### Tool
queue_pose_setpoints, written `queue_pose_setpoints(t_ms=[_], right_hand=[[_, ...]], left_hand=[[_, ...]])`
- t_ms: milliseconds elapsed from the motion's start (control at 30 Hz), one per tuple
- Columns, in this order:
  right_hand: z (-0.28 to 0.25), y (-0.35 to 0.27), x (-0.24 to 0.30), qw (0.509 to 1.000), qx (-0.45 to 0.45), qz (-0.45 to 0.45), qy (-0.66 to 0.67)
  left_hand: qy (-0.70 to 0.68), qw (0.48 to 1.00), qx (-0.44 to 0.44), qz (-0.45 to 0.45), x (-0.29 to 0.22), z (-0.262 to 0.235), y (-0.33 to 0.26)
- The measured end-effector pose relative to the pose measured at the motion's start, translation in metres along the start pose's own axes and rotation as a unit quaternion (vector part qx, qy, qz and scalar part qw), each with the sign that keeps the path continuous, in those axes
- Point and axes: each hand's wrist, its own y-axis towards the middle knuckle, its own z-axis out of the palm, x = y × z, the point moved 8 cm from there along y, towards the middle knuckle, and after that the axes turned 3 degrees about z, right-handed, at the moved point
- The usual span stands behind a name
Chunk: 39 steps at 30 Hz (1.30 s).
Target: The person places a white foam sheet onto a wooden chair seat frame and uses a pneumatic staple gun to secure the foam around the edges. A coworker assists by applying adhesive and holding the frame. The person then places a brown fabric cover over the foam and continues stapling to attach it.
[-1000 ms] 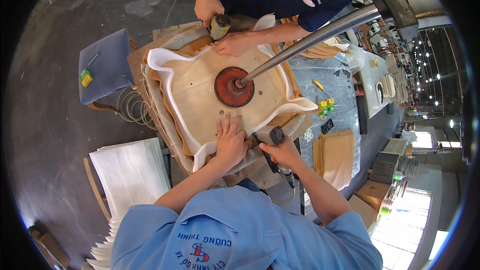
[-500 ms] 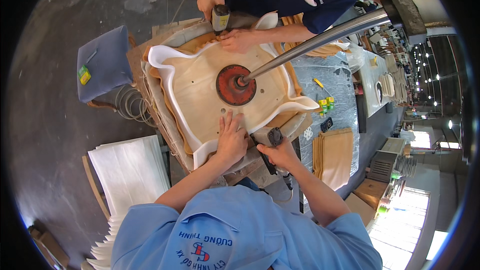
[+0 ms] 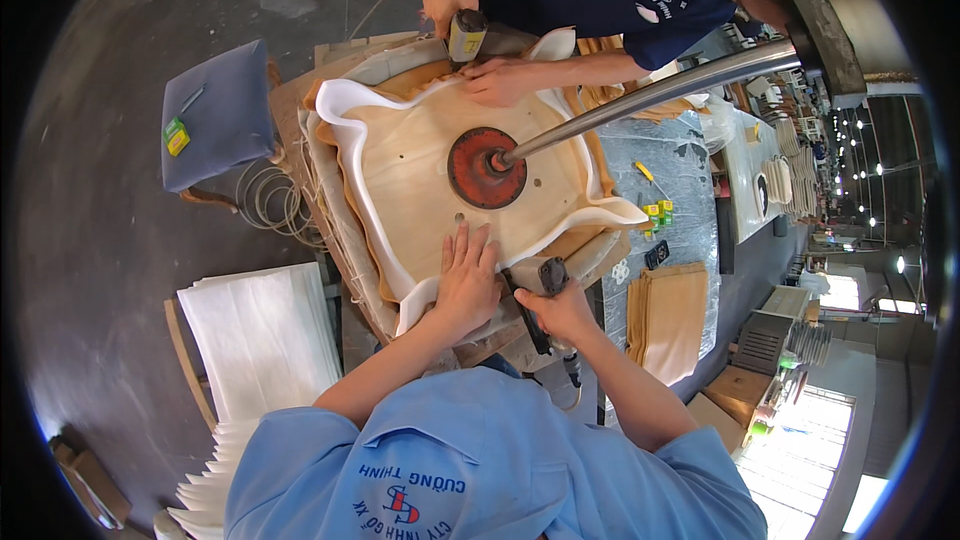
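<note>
Grey workshop floor surrounds a cluttered workbench (image 3: 300,120). On it lies a pale wooden seat panel (image 3: 420,180) pinned by a red round clamp disc (image 3: 486,168). Left hand (image 3: 466,280) presses flat, fingers spread, on its near edge; right hand (image 3: 560,312) grips a grey pneumatic stapler (image 3: 535,285). 1 small green-yellow box (image 3: 177,136) sits on a blue cushion (image 3: 215,115).

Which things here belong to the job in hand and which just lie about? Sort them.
In the job: left hand pressing the wooden seat panel; right hand gripping the staple gun; red clamp disc.
Lying about: stacked white sheets; grey stool; coiled hose.
</note>
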Motion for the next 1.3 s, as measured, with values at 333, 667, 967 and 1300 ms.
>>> queue_pose_setpoints(t_ms=[333, 667, 967, 1300], right_hand=[[0.007, -0.016, 0.002, 0.998, 0.044, 0.026, 0.045], [0.011, -0.014, -0.002, 0.997, 0.03, 0.034, 0.066], [0.018, -0.02, -0.009, 0.993, 0.034, 0.033, 0.106], [0.021, -0.015, -0.002, 0.998, 0.011, 0.048, 0.031]], left_hand=[[0.031, 0.998, 0.025, -0.038, 0.001, -0.006, -0.005], [0.015, 0.999, 0.027, -0.035, 0.001, -0.004, -0.002], [0.02, 0.998, 0.068, -0.001, 0.008, -0.024, -0.023], [0.0, 0.999, 0.048, 0.008, 0.007, -0.022, -0.027]])
